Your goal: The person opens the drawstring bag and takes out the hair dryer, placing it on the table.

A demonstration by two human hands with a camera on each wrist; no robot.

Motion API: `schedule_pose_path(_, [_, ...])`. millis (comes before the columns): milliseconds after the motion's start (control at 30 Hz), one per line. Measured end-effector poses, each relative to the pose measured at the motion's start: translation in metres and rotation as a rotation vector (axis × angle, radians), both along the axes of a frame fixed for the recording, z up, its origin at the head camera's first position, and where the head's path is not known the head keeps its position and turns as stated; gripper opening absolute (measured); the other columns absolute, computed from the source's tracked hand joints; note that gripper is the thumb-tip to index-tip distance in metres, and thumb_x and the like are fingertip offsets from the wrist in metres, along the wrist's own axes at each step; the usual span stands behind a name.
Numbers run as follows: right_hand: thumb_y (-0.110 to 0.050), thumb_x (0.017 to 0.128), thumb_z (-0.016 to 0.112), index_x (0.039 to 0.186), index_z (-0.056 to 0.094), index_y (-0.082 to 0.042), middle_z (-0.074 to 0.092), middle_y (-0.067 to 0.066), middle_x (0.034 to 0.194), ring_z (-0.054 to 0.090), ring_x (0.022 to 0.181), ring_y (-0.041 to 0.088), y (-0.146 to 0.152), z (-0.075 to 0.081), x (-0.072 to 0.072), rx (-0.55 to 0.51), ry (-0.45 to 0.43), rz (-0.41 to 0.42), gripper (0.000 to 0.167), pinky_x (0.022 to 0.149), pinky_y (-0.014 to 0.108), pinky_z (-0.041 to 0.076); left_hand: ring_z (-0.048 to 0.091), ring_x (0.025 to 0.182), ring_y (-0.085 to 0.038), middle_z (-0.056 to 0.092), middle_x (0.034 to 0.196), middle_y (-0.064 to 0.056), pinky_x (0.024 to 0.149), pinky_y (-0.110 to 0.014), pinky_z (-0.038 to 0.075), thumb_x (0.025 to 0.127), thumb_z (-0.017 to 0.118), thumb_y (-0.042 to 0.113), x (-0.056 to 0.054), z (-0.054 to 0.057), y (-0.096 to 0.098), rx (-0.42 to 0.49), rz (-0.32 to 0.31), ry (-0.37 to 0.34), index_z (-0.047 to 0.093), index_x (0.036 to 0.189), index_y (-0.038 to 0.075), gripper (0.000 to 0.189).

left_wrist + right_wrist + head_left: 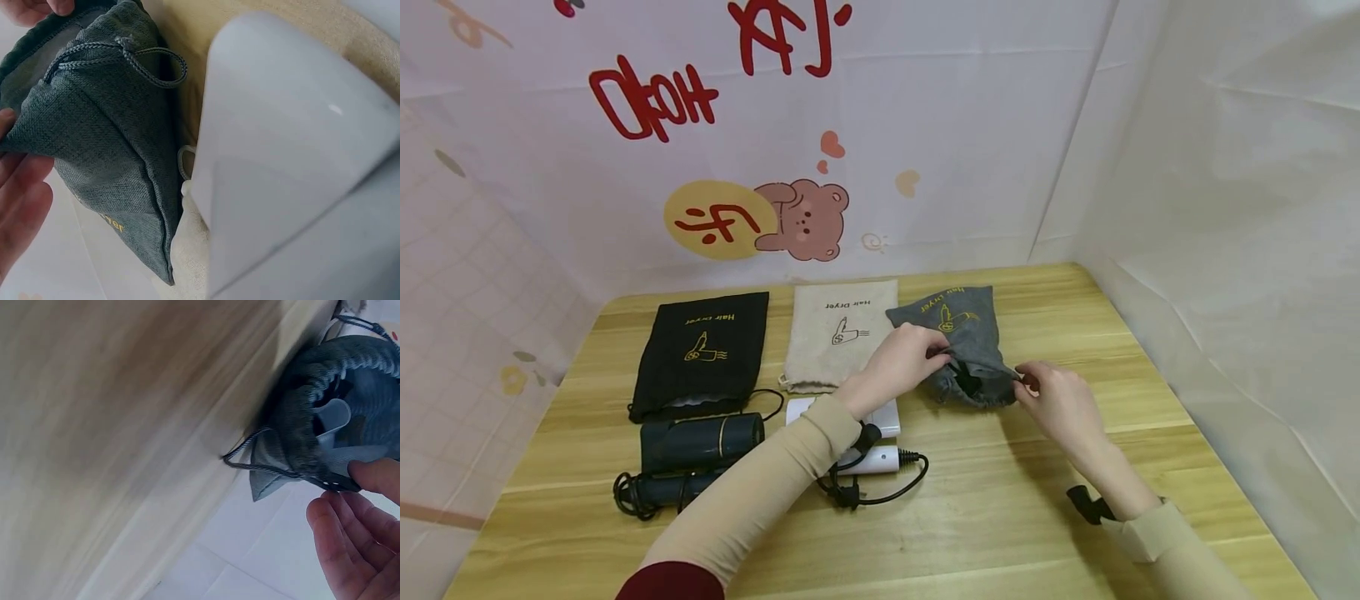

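Note:
A grey drawstring bag (973,312) printed "Hair Dryer" lies at the right of the table, its gathered mouth toward me and spread apart. My left hand (910,354) pinches the left side of the mouth between thumb and fingers. On the right side, my right hand (1063,408) pinches the edge near the cord. The left wrist view shows a looped drawstring (164,81) on the bag's side. Inside the mouth, a pale translucent piece (336,415) shows in the right wrist view; the deeper inside is dark and hidden.
A black bag (700,337) and a beige bag (820,346), both printed alike, lie flat to the left. In front are a dark hair dryer (700,442) with a coiled cord and a white one (883,460) with a black cord and plug (847,497), partly behind my left arm.

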State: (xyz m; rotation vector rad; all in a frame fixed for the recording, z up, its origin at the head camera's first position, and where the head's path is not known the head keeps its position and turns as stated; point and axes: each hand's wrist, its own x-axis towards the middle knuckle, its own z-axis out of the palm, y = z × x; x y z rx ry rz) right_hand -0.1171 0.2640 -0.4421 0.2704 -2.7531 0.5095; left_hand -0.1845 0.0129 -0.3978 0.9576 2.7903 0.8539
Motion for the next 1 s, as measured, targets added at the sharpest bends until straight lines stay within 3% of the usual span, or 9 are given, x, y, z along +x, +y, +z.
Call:
schedule_pose_path(267, [-0.005, 0.086, 0.082, 0.102, 0.078, 0.001, 0.077, 0.015, 0.088, 0.074, 0.077, 0.031, -0.005, -0.003, 0.012, -0.026, 0.136, 0.028, 0.018, 0.065, 0.049, 0.059, 0.075, 0.083, -0.014, 0.082, 0.099, -0.006, 0.072, -0.022, 0.057, 0.103, 0.069, 0.02, -0.003, -0.001, 0.006, 0.061, 0.008, -0.005, 0.081, 0.112, 0.01, 0.017])
schedule_pose_path(500, [-0.005, 0.082, 0.087, 0.104, 0.078, 0.001, 0.077, 0.014, 0.09, 0.074, 0.074, 0.028, -0.015, -0.001, 0.02, -0.027, 0.291, 0.108, 0.024, 0.059, 0.043, 0.058, 0.077, 0.092, -0.017, 0.082, 0.106, -0.007, 0.078, -0.025, 0.06, 0.103, 0.07, 0.021, -0.007, -0.001, 0.009, 0.068, 0.038, -0.019, 0.08, 0.116, 0.009, 0.021])
schedule_pose_path(700, [-0.007, 0.082, 0.087, 0.103, 0.078, -0.001, 0.076, 0.012, 0.09, 0.07, 0.069, 0.022, -0.025, -0.001, 0.018, -0.005, 0.334, 0.168, 0.024, 0.058, 0.038, 0.057, 0.078, 0.09, -0.017, 0.083, 0.103, -0.006, 0.079, -0.028, 0.061, 0.102, 0.071, 0.022, -0.011, -0.002, 0.005, 0.049, 0.059, 0.005, 0.081, 0.113, 0.011, 0.019])
schedule_pose_path(900, [-0.007, 0.081, 0.087, 0.102, 0.077, -0.002, 0.075, 0.01, 0.089, 0.067, 0.067, 0.02, -0.03, -0.005, 0.013, 0.015, 0.34, 0.217, 0.023, 0.056, 0.036, 0.056, 0.076, 0.092, -0.014, 0.082, 0.105, -0.003, 0.083, -0.028, 0.06, 0.102, 0.07, 0.033, -0.014, -0.006, -0.002, 0.051, -0.034, -0.097, 0.078, 0.12, 0.012, 0.028])
schedule_pose_path(1000, [-0.007, 0.081, 0.087, 0.101, 0.077, -0.002, 0.074, 0.01, 0.088, 0.067, 0.066, 0.019, -0.03, -0.007, 0.013, 0.01, 0.341, 0.214, 0.022, 0.055, 0.035, 0.056, 0.074, 0.096, -0.014, 0.081, 0.11, -0.002, 0.089, -0.03, 0.059, 0.105, 0.064, 0.039, -0.015, -0.008, -0.006, 0.055, -0.031, -0.103, 0.077, 0.123, 0.014, 0.033])
